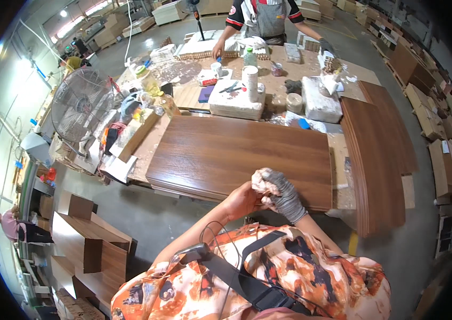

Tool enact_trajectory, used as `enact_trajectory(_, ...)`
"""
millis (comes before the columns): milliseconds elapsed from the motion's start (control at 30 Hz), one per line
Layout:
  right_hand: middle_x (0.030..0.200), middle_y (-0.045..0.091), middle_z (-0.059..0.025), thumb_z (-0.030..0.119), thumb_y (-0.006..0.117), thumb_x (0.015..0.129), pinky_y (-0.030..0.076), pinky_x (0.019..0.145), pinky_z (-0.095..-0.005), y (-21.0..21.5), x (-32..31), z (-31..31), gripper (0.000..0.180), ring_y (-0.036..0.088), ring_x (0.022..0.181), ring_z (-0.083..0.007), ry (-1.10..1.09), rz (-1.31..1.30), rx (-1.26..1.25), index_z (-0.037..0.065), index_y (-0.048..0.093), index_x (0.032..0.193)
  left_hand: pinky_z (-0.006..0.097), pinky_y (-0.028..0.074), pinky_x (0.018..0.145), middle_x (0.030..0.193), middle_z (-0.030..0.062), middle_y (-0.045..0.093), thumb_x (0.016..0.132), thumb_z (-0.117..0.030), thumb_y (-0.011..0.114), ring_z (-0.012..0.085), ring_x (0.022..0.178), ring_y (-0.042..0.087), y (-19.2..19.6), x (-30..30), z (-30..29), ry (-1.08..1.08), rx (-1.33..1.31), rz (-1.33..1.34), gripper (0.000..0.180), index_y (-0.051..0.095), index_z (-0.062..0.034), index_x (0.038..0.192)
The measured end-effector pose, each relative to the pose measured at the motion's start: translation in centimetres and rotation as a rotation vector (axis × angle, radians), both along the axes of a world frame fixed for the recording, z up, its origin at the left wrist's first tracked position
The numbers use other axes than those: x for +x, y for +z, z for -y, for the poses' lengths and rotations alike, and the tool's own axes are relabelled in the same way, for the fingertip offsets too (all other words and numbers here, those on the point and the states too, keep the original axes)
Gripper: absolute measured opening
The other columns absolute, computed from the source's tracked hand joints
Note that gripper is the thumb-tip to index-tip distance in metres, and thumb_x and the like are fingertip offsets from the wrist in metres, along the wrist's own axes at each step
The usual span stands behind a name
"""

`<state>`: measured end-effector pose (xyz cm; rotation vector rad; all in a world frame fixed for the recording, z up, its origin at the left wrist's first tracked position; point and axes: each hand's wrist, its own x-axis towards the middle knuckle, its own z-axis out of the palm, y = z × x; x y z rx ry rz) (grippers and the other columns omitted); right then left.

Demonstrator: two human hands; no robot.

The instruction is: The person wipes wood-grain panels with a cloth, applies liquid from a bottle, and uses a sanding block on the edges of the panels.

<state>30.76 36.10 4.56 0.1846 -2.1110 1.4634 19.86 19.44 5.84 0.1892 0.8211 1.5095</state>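
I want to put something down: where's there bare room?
The top brown panel is bare between the left white block and gloved right hand; so are the panels along its right. Crowded: around the green bottle, beside the fan.

a grey floor (148,210) extends between the rows of furniture and stock. a pale wall (2,88) bounds the left side, where bright lamps (23,64) glare. open-fronted brown cabinets (68,240) stand at lower left; piles of brown panels (422,109) line the right; pale stacks (170,13) occupy the rear.
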Motion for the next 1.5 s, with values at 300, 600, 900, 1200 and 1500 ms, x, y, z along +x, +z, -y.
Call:
enact_trajectory(300,0.163,0.033,-0.0159,0.052,0.061,0.091,0.017,0.119,-0.0633,-5.7,-7.8,-5.1,0.071,0.027,0.151,-0.0339,-0.218,0.466,0.98,0.02,0.046,0.153,0.04,0.041,0.113,0.135,0.018,0.064,0.11,-0.031,0.035,0.0249,0.13,0.057,-0.3,-7.6,1.2,0.342,-0.231,-0.388,0.052,0.036,-0.0058,0.156)
enact_trajectory(600,0.15,0.045,-0.0137,0.038,0.066,0.086,0.036,0.112,-0.0489,-6.1,-16.4,-9.8,0.066,0.04,0.14,-0.0331,-0.207,0.467,1.039,0.02,0.049,0.148,0.044,0.045,0.1,0.12,0.0152,0.065,0.104,-0.028,0.048,0.0316,0.12,0.058,13.0,-12.0,0.9,0.095,-0.379,-1.772,0.032,0.07,-0.0054,0.105)
enact_trajectory(900,0.141,0.054,-0.0161,0.025,0.063,0.089,0.04,0.11,-0.0452,-4.7,-18.9,-7.1,0.053,0.051,0.131,-0.0344,-0.17,0.467,1.138,0.014,0.055,0.14,0.043,0.046,0.074,0.081,0.0103,0.059,0.073,-0.034,0.063,0.0288,0.086,0.057,29.9,-7.8,1.3,0.415,0.767,-1.941,0.028,0.064,-0.0066,0.072)
enact_trajectory(1200,0.143,0.054,-0.0149,0.025,0.066,0.088,0.041,0.11,-0.0478,-7.3,-21.3,-7.9,0.052,0.05,0.13,-0.0388,-0.237,0.467,1.283,0.018,0.06,0.139,0.045,0.045,0.078,0.088,0.0104,0.062,0.074,-0.036,0.063,0.0303,0.091,0.059,29.4,-15.3,8.7,0.393,0.619,-1.888,0.03,0.067,-0.0062,0.081)
enact_trajectory(1500,0.118,0.058,-0.0166,0.022,0.058,0.096,0.044,0.102,-0.0432,-11.3,-28.9,-9.0,0.037,0.054,0.118,-0.0292,-0.146,0.227,0.815,0.006,0.056,0.13,0.052,0.022,0.124,0.156,0.0129,0.046,0.103,-0.038,0.053,0.0317,0.148,0.037,-1.8,-24.6,17.3,0.319,-0.705,-1.766,0.048,0.056,-0.0145,0.144)
